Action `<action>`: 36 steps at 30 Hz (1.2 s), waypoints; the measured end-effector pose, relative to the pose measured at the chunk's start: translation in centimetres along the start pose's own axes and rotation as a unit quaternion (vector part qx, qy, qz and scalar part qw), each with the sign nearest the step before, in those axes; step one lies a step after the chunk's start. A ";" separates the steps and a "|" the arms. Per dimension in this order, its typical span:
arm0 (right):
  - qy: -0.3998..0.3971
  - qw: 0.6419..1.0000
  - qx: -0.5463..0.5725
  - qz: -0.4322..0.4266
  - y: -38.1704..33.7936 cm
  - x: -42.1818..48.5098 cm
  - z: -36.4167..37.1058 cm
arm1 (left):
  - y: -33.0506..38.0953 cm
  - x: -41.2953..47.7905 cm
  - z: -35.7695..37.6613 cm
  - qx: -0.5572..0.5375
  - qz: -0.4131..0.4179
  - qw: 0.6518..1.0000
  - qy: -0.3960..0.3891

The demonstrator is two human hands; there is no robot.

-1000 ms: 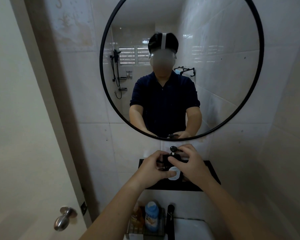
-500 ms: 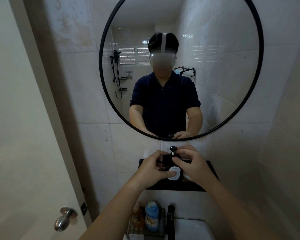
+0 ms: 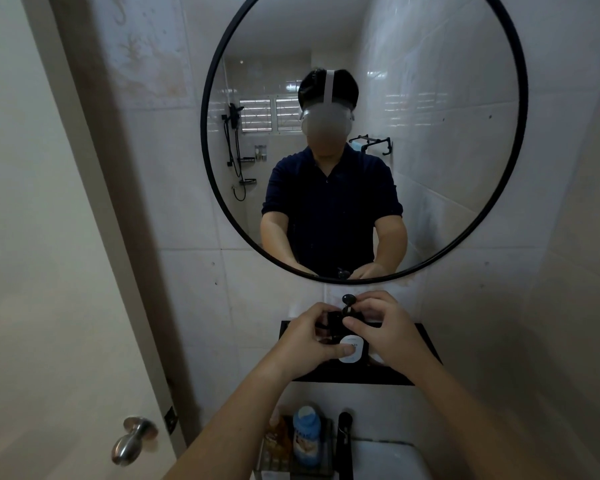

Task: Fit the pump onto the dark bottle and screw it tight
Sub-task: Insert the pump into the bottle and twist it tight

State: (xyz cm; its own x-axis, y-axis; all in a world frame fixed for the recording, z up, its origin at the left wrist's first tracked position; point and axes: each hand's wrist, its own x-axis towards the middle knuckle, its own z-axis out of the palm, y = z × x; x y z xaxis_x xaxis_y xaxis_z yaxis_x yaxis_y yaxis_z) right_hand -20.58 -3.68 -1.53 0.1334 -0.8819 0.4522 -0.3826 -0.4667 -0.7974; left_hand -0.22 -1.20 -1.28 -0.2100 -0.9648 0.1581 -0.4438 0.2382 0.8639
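**Dark bottle gripped in both hands on black shelf**

Black plastic forms the pump (image 3: 347,304), which is seated on the neck of the dark bottle with a white oval label (image 3: 350,348). The bottle is held upright over the black wall shelf (image 3: 420,344) below the round black-framed mirror (image 3: 458,216). The left hand (image 3: 307,336) is wrapped around the bottle's body, thumb on the label. The right hand (image 3: 381,327) is pinched closed on the pump's collar.
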 end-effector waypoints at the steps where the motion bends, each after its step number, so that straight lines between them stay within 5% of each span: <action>1: 0.003 1.000 -0.001 -0.002 -0.1 -0.1 0.1 | 0.0 0.0 0.0 -0.001 -0.001 1.000 0.001; 36: 0.022 1.000 0.001 -0.011 -1.3 -0.9 0.3 | -0.3 0.1 0.4 -0.011 0.015 1.000 0.009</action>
State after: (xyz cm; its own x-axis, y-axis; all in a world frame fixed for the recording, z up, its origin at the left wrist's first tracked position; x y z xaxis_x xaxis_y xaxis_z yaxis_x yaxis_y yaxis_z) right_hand -19.97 -2.29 -1.06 0.1008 -0.8672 0.4876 -0.3785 -0.4867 -0.7873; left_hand -0.45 -1.36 -1.65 -0.2065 -0.9594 0.1922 -0.4190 0.2642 0.8687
